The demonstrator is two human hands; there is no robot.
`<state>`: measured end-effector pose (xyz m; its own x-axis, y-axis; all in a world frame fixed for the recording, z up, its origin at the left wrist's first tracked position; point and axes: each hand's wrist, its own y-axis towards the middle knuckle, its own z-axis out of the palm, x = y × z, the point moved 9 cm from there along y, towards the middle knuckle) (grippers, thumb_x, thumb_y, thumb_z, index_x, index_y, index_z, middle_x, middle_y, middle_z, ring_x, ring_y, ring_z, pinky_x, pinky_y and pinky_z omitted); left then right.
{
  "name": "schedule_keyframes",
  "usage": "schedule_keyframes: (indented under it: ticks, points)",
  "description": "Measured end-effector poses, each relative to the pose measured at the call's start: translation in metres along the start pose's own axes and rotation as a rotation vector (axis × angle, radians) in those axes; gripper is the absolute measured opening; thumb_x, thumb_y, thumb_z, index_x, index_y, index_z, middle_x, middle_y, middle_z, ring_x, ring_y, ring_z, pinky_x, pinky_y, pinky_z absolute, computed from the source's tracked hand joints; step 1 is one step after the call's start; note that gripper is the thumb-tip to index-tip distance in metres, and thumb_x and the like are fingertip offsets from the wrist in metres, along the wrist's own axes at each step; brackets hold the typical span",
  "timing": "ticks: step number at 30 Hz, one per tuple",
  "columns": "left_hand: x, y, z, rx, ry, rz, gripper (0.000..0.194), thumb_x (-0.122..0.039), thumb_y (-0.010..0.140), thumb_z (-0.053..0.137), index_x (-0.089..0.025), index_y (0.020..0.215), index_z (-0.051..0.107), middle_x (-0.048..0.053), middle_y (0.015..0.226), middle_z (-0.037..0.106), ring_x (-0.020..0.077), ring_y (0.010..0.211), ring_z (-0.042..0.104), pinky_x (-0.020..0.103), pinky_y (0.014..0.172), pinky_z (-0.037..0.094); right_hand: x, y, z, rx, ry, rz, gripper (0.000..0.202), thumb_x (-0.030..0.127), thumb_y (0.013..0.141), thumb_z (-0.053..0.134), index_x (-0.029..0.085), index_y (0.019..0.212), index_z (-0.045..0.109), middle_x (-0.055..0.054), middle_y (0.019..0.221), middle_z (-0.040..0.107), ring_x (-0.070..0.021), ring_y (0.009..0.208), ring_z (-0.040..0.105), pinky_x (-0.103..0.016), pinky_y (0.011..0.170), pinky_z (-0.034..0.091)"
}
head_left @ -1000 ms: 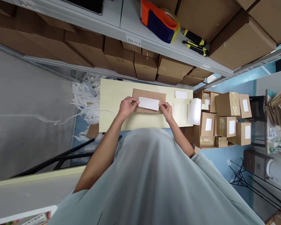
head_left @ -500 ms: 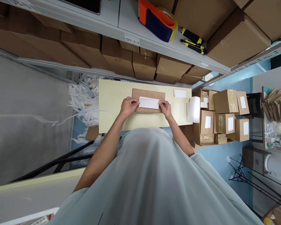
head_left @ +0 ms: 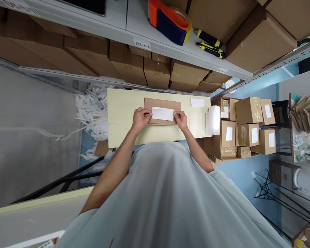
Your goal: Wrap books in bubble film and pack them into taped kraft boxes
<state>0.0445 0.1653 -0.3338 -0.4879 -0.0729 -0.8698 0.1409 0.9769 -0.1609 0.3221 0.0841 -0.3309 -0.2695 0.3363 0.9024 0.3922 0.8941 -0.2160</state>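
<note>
A white label (head_left: 162, 114) with a small yellow mark at its right end is stretched between my two hands, over a brown cardboard box (head_left: 162, 102). My left hand (head_left: 141, 119) pinches the label's left end between thumb and fingers. At the other end, my right hand (head_left: 181, 120) pinches it by the yellow-marked edge. Whether the label's underside touches the cardboard I cannot tell. The box lies on a pale yellow table (head_left: 124, 117). Another white label (head_left: 197, 102) lies to the right, near the table's far edge.
A white roll (head_left: 214, 120) stands at the table's right end, beside stacked cartons (head_left: 226, 133). Above the far edge runs a shelf (head_left: 155, 36) with a tape dispenser (head_left: 170, 24) and utility knives (head_left: 210, 44). White scraps (head_left: 91, 106) are heaped on the left.
The view has shifted slightly. Both hands still pinch the label's ends over the box, with almost no movement relative to it.
</note>
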Motion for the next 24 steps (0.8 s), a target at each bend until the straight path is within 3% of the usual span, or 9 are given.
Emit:
schedule_keyframes:
  ticks: [4, 10, 15, 24]
  points:
    - [-0.005, -0.003, -0.001, 0.012, -0.026, -0.012, 0.012, -0.023, 0.089, 0.079, -0.023, 0.080, 0.072, 0.004, 0.092, 0.064, 0.0257, 0.108, 0.060, 0.047, 0.114, 0.044, 0.002, -0.001, 0.001, 0.007, -0.041, -0.020, 0.026, 0.048, 0.099, 0.072, 0.023, 0.094, 0.077, -0.008, 0.110, 0.073, -0.0218, 0.100, 0.068, -0.036, 0.101, 0.056]
    - [-0.010, -0.008, -0.002, 0.003, -0.088, -0.021, 0.024, -0.036, 0.095, 0.080, -0.020, 0.080, 0.069, 0.003, 0.090, 0.061, 0.0239, 0.108, 0.055, 0.043, 0.111, 0.042, 0.002, 0.000, 0.002, 0.003, -0.045, -0.054, 0.025, 0.047, 0.100, 0.070, 0.023, 0.096, 0.076, -0.008, 0.107, 0.072, -0.0222, 0.096, 0.068, -0.037, 0.097, 0.056]
    - [-0.007, -0.009, 0.000, 0.001, -0.081, -0.012, 0.018, -0.032, 0.094, 0.080, -0.019, 0.085, 0.072, 0.005, 0.097, 0.065, 0.0250, 0.112, 0.056, 0.045, 0.114, 0.042, 0.002, 0.000, 0.002, -0.001, -0.068, -0.041, 0.027, 0.049, 0.102, 0.069, 0.023, 0.098, 0.076, -0.008, 0.108, 0.072, -0.0213, 0.097, 0.068, -0.035, 0.098, 0.056]
    - [-0.003, -0.011, 0.000, -0.043, -0.025, 0.010, 0.010, -0.025, 0.090, 0.080, -0.027, 0.083, 0.073, 0.005, 0.099, 0.068, 0.0272, 0.113, 0.062, 0.045, 0.108, 0.050, 0.008, -0.004, 0.001, 0.013, -0.063, -0.049, 0.033, 0.056, 0.101, 0.069, 0.024, 0.097, 0.077, -0.008, 0.110, 0.074, -0.0225, 0.100, 0.068, -0.036, 0.100, 0.057]
